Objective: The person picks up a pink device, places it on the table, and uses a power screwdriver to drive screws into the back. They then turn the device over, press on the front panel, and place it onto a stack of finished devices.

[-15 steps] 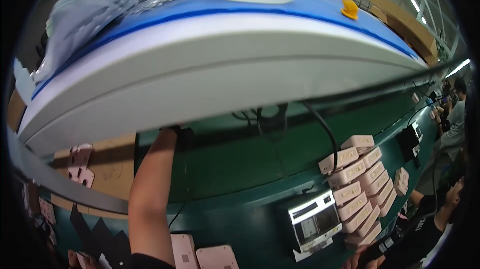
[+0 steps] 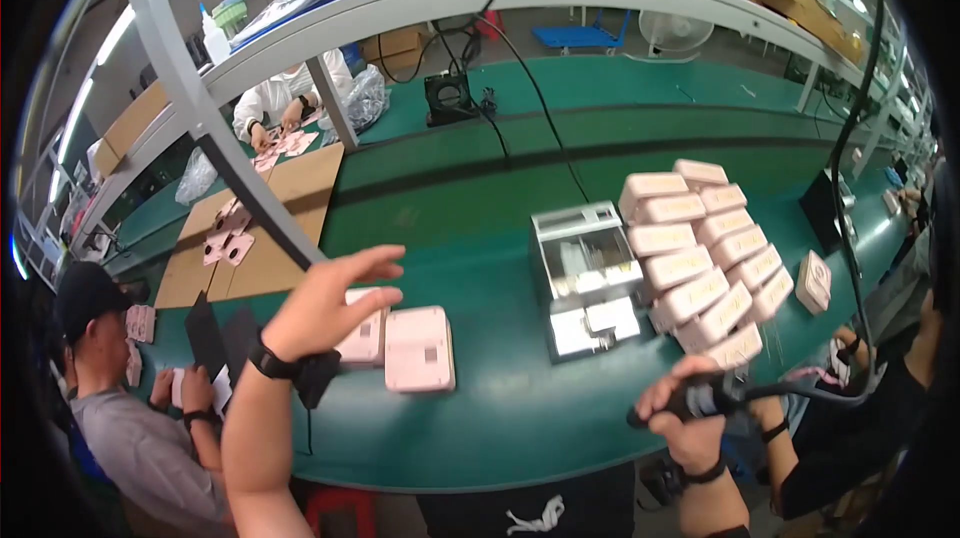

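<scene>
Over the green bench [image 2: 500,408], the left hand [image 2: 325,308] hovers with its grip open, fingers spread, above two flat pink cases [image 2: 418,348] lying side by side; the nearer case sits partly under the palm, the other just to its right, neither touched as far as can be seen. At the bench's near edge the right hand [image 2: 685,418] has its grip closed around a dark corded tool [image 2: 712,398], well right of those cases, below the stack of pink boxes [image 2: 700,248] and the metal fixture [image 2: 585,273].
</scene>
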Demonstrator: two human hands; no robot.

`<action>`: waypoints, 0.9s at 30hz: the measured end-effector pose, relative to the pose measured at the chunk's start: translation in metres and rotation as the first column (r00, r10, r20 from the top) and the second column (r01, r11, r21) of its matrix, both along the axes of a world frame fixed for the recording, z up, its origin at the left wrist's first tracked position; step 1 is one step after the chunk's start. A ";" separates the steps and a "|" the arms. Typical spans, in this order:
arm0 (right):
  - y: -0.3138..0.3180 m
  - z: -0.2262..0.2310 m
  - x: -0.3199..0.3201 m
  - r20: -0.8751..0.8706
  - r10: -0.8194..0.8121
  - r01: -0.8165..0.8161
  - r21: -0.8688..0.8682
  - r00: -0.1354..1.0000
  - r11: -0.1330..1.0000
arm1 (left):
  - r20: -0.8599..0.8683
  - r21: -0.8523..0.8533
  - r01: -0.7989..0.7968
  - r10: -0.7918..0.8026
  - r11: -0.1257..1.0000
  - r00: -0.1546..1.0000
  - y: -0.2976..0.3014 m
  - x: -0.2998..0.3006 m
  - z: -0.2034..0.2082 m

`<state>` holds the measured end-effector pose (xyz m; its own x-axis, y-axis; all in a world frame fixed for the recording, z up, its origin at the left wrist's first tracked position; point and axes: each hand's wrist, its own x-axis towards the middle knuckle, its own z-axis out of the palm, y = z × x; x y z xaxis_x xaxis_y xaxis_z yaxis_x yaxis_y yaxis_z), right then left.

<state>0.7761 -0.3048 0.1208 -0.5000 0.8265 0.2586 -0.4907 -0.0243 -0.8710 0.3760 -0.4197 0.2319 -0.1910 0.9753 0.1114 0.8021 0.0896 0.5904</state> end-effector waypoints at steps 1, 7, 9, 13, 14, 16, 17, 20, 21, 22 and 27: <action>-0.009 -0.004 0.007 0.048 -0.014 0.013 0.024 0.999 1.000 | 0.077 0.005 -0.008 0.007 1.000 0.997 -0.022 0.017 -0.017; -0.027 -0.018 0.018 0.093 -0.113 0.095 0.184 0.989 0.978 | -0.296 0.287 -0.016 0.105 0.958 0.950 -0.087 0.104 -0.109; -0.024 -0.022 0.025 0.052 -0.126 0.116 0.166 0.991 0.979 | -0.309 0.305 -0.041 0.140 0.951 0.941 -0.096 0.121 -0.129; -0.020 -0.025 0.028 0.013 -0.153 0.149 0.166 0.988 0.975 | -0.346 0.318 -0.116 0.229 0.941 0.910 -0.107 0.133 -0.154; -0.019 -0.025 0.028 0.002 -0.169 0.166 0.163 0.986 0.973 | -0.341 0.305 -0.132 0.238 0.943 0.909 -0.108 0.133 -0.158; -0.020 -0.028 0.032 -0.012 -0.167 0.167 0.155 0.986 0.974 | -0.337 0.297 -0.149 0.250 0.943 0.908 -0.113 0.134 -0.165; -0.021 -0.031 0.034 -0.025 -0.171 0.173 0.141 0.985 0.975 | -0.336 0.297 -0.154 0.254 0.942 0.907 -0.114 0.136 -0.168; -0.021 -0.031 0.032 -0.022 -0.174 0.175 0.139 0.985 0.975 | -0.336 0.291 -0.156 0.253 0.944 0.907 -0.113 0.134 -0.170; -0.022 -0.029 0.030 -0.004 -0.170 0.169 0.154 0.985 0.974 | -0.348 0.290 -0.158 0.258 0.944 0.901 -0.112 0.131 -0.170; -0.022 -0.028 0.028 0.015 -0.167 0.162 0.169 0.986 0.972 | -0.360 0.288 -0.161 0.262 0.944 0.895 -0.110 0.128 -0.169; -0.019 -0.020 0.020 0.027 -0.156 0.152 0.117 0.987 0.981 | -0.377 0.327 -0.192 0.314 0.925 0.871 -0.097 0.115 -0.163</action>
<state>0.7961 -0.3236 0.1004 -0.3796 0.8606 0.3395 -0.4488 0.1496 -0.8810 0.4912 -0.5164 0.0690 -0.3032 0.8185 0.4879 0.9484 0.2094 0.2381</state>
